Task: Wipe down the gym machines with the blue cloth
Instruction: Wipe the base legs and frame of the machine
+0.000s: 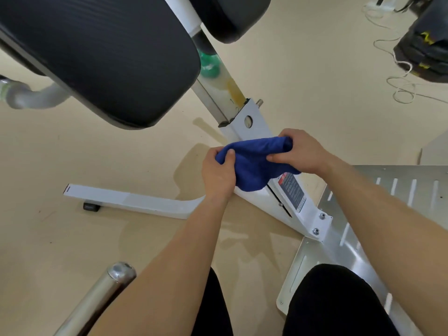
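Note:
The blue cloth is bunched up over the white slanted frame beam of a gym machine, at the centre of the head view. My left hand grips the cloth's left end with the thumb on top. My right hand grips its right end, fingers curled over the top edge. The cloth covers part of the beam just above a warning label. A black padded seat sits up and to the left.
A white floor leg runs left from the beam. A slotted metal foot plate lies at the right. A chrome bar end pokes in at the bottom left. White cord and dark equipment lie at the top right.

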`<state>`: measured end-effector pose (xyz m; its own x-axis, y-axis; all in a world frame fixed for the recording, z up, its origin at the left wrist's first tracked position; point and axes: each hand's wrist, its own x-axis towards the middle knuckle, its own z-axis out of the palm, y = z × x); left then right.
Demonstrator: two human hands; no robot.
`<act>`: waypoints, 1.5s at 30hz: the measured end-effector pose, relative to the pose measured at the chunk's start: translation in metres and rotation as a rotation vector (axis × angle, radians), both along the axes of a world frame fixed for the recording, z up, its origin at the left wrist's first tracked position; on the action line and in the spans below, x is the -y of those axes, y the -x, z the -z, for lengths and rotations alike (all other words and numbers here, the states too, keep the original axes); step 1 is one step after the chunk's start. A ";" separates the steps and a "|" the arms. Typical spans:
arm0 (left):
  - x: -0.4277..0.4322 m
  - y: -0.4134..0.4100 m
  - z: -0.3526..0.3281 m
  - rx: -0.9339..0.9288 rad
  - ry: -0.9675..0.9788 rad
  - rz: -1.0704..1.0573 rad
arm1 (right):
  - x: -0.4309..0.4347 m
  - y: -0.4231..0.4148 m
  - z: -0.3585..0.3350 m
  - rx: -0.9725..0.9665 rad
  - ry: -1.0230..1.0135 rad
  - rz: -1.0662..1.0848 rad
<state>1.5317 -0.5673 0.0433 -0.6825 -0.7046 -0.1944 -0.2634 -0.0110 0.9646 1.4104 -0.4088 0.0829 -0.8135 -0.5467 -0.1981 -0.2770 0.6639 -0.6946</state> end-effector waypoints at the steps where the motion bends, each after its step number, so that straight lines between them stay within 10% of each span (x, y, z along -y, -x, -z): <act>1: 0.002 0.001 -0.001 -0.019 0.004 -0.035 | 0.005 0.005 -0.003 -0.007 0.041 -0.012; 11: 0.008 0.033 0.021 0.027 0.200 -0.296 | 0.072 -0.001 0.039 -0.437 0.337 0.423; 30: 0.005 0.047 0.029 -0.212 0.060 -0.049 | 0.083 0.008 0.063 -0.535 0.154 -0.097; 45: -0.010 0.050 0.036 -0.111 0.157 -0.059 | 0.088 0.010 0.084 -0.575 0.140 -0.037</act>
<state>1.4817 -0.5569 0.0071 -0.6503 -0.7597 -0.0049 -0.1591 0.1299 0.9787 1.4001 -0.4972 -0.0014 -0.7489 -0.5660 0.3445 -0.6559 0.5596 -0.5066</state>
